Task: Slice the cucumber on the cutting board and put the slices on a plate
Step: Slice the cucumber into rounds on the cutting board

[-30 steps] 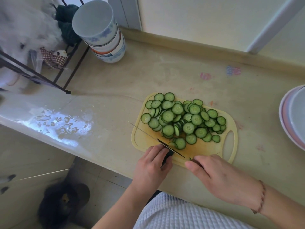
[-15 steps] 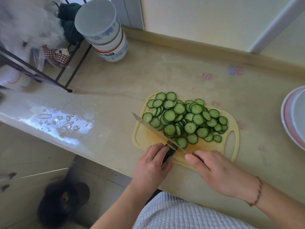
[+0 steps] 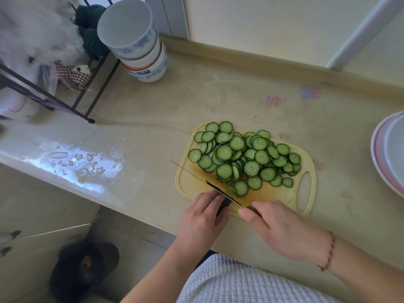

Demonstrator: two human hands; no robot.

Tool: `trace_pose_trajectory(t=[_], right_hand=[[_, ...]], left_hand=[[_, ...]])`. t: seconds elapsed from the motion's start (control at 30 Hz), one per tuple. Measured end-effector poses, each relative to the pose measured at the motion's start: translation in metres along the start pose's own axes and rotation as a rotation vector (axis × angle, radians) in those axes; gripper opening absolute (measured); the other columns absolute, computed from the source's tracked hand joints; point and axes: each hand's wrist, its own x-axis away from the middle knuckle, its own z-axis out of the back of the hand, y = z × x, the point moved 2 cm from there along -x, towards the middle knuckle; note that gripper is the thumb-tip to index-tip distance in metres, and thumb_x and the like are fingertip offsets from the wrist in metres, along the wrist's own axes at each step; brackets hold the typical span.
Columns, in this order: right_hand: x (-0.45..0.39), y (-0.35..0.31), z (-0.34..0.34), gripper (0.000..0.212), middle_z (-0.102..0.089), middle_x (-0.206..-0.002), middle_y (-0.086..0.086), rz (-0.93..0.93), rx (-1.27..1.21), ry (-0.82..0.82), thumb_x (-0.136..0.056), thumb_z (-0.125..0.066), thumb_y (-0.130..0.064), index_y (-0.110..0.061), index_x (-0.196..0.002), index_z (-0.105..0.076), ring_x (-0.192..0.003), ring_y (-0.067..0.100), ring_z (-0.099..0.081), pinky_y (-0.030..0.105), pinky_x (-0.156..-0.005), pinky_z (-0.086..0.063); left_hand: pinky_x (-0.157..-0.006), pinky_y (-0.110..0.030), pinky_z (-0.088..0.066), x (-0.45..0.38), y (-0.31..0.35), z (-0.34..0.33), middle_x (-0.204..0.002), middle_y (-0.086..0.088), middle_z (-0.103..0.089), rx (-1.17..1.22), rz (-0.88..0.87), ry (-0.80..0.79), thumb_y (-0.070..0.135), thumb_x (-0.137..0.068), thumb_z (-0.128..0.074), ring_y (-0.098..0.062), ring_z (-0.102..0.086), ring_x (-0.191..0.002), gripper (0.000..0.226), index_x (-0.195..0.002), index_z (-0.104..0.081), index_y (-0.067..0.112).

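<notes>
A pile of green cucumber slices (image 3: pixel 244 156) covers most of the yellow cutting board (image 3: pixel 194 184). My left hand (image 3: pixel 201 221) grips the dark handle of a knife (image 3: pixel 218 190). Its thin blade runs edge-on across the board's near left corner, close to the nearest slices. My right hand (image 3: pixel 282 228) sits at the board's front edge, its fingers curled over a small dark green cucumber end (image 3: pixel 251 207) that is mostly hidden. A stack of plates (image 3: pixel 381 158) shows at the right edge of the counter.
A stack of upturned bowls (image 3: pixel 140 51) stands at the back left beside a black wire rack (image 3: pixel 65 99). A wet patch (image 3: pixel 76 165) lies on the counter left of the board. The counter's front edge runs just below my hands.
Half a second ago the knife's flat side showed; now the blade is edge-on again, as it was one second ago. Both hands stay at the board's front edge.
</notes>
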Motion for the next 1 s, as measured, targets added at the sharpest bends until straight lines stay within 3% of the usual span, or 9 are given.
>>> trace_pose_trajectory(t=[0.13, 0.27, 0.57, 0.7, 1.0], right_hand=[[-0.017, 0.008, -0.005, 0.063, -0.051, -0.059, -0.002, 0.02, -0.001, 0.029, -0.088, -0.018, -0.07, -0.018, -0.068, -0.047, -0.056, 0.018, -0.052, 0.038, -0.058, -0.045], [-0.019, 0.009, 0.003, 0.059, -0.046, -0.055, -0.005, 0.012, -0.018, 0.056, -0.088, -0.021, -0.068, -0.019, -0.064, -0.044, -0.049, 0.008, -0.043, 0.034, -0.056, -0.041], [0.007, -0.007, 0.008, 0.06, -0.039, -0.051, -0.005, 0.044, -0.001, 0.024, -0.09, -0.025, -0.068, -0.016, -0.065, -0.042, -0.047, 0.01, -0.037, 0.036, -0.051, -0.037], [0.005, -0.005, 0.006, 0.06, -0.041, -0.051, -0.004, 0.023, 0.009, 0.017, -0.09, -0.023, -0.069, -0.018, -0.065, -0.041, -0.047, 0.011, -0.038, 0.041, -0.053, -0.041], [-0.026, 0.005, -0.004, 0.057, -0.049, -0.057, -0.002, 0.029, 0.008, 0.058, -0.092, -0.024, -0.063, -0.017, -0.066, -0.045, -0.052, 0.011, -0.045, 0.034, -0.057, -0.041]], left_hand=[[-0.077, -0.027, -0.058, 0.0, -0.002, 0.002, -0.102, -0.008, -0.071, -0.025, 0.014, 0.004, 0.021, -0.089, -0.067, -0.019, -0.067, -0.091, 0.024, -0.102, -0.076, 0.003], [-0.074, -0.027, -0.059, 0.0, -0.004, 0.004, -0.102, -0.008, -0.071, -0.041, 0.046, 0.0, 0.022, -0.087, -0.066, -0.021, -0.069, -0.088, 0.027, -0.103, -0.076, 0.003], [-0.068, -0.028, -0.059, -0.001, -0.002, 0.004, -0.098, -0.004, -0.071, -0.022, 0.073, -0.002, 0.022, -0.088, -0.065, -0.02, -0.069, -0.083, 0.021, -0.096, -0.076, 0.007], [-0.071, -0.027, -0.058, 0.0, -0.003, 0.002, -0.099, -0.004, -0.072, -0.017, 0.073, -0.013, 0.021, -0.089, -0.066, -0.02, -0.069, -0.085, 0.022, -0.099, -0.077, 0.006], [-0.079, -0.025, -0.057, 0.001, -0.001, 0.003, -0.1, -0.007, -0.07, -0.002, 0.067, -0.006, 0.02, -0.088, -0.067, -0.018, -0.066, -0.089, 0.023, -0.1, -0.076, 0.004]])
